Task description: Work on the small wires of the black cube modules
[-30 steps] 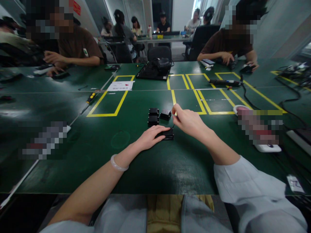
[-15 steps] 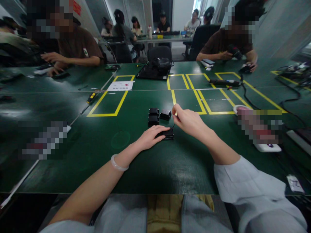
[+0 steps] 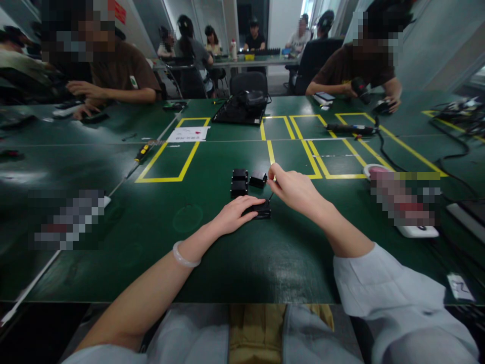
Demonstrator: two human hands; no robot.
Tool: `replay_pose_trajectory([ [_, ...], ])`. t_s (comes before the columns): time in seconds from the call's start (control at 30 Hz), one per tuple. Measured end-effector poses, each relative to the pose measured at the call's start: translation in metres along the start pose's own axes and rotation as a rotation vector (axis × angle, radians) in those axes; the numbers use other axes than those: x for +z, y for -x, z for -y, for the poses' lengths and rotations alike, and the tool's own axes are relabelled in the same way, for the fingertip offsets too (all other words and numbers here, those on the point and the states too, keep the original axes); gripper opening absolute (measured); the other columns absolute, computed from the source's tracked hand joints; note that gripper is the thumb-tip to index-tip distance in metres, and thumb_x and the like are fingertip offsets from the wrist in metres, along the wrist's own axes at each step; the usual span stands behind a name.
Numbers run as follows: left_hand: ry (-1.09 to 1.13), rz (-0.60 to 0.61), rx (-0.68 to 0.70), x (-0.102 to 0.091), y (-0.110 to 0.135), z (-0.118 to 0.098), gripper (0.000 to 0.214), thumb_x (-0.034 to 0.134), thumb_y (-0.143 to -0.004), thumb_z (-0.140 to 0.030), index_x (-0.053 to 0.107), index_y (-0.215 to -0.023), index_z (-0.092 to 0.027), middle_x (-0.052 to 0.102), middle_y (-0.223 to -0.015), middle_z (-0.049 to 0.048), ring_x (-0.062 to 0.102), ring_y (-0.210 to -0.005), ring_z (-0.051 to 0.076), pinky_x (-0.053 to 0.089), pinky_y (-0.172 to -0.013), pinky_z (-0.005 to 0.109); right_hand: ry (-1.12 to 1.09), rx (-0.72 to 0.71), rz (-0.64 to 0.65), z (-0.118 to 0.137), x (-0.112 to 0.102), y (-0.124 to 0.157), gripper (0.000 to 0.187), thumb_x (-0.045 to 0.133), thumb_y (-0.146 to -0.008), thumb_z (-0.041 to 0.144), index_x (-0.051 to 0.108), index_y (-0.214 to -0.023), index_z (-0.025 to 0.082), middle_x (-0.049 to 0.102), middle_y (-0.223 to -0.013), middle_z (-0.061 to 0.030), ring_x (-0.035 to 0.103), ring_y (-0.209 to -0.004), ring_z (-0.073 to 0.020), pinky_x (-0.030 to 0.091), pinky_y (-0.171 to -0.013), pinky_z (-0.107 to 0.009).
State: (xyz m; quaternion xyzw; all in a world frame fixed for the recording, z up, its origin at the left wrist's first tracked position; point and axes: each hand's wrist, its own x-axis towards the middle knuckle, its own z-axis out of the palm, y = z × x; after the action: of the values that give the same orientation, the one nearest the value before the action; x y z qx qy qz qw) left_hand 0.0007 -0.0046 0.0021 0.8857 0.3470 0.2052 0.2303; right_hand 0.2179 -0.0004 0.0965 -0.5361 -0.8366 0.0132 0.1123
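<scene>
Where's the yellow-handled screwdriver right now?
Head view, left side: the yellow-handled screwdriver lies on the table just outside the yellow taped rectangle's left edge.

1. Dark green table (image 3: 212,263) marked with yellow lines (image 3: 166,178).
2. Small black boxes (image 3: 239,188).
3. Pale bracelet (image 3: 183,258).
4. Light grey sleeve (image 3: 382,293).
5. Brown shirts (image 3: 123,68) across the table.

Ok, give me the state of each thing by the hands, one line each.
Left hand: flat, pressing down.
Black part: lying flat under the left fingers.
Right hand: closed in a pinch.
Thin tool: pinched, tilted, tip near the part.
Screwdriver: lying untouched.
</scene>
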Motion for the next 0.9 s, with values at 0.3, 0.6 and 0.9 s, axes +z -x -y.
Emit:
replay_pose_trajectory([
  [0.3, 0.004, -0.001, 0.005, 0.0002, -0.0001, 0.0003, 0.040, 0.047, -0.099, -0.030, 0.047, -0.139, -0.028, 0.056, -0.132, 0.0052, 0.051, -0.121, 0.021, 0.040, -0.105, 0.038, -0.007, 0.002, -0.006, 0.0018, -0.0029, 0.0020, 0.026, 0.033, -0.094, 0.030, 0.049, -0.111, 0.019, 0.068, -0.081, -0.0047, 0.057, -0.065, -0.0174, 0.022, -0.054, -0.028],
  [0.6, -0.007, 0.006, 0.005, 0.0001, -0.0004, -0.0004, 0.040, 0.047, -0.099, -0.030, 0.048, -0.138, -0.026, 0.057, -0.131, 0.0058, 0.051, -0.121, 0.022, 0.040, -0.106, 0.038, 0.000, 0.012, 0.032, 0.0009, -0.0017, 0.0006, 0.027, 0.034, -0.096, 0.036, 0.050, -0.109, 0.020, 0.069, -0.082, -0.0056, 0.059, -0.068, -0.0181, 0.022, -0.055, -0.028],
  [0.9, -0.011, 0.005, -0.001, -0.0010, -0.0004, -0.0018, 0.040, 0.047, -0.099, -0.031, 0.047, -0.139, -0.027, 0.057, -0.131, 0.0052, 0.052, -0.120, 0.022, 0.041, -0.105, 0.038, 0.007, 0.001, 0.001, 0.0002, -0.0003, 0.0019, 0.026, 0.032, -0.095, 0.032, 0.048, -0.111, 0.020, 0.068, -0.081, -0.0051, 0.057, -0.065, -0.0176, 0.021, -0.054, -0.028],
])
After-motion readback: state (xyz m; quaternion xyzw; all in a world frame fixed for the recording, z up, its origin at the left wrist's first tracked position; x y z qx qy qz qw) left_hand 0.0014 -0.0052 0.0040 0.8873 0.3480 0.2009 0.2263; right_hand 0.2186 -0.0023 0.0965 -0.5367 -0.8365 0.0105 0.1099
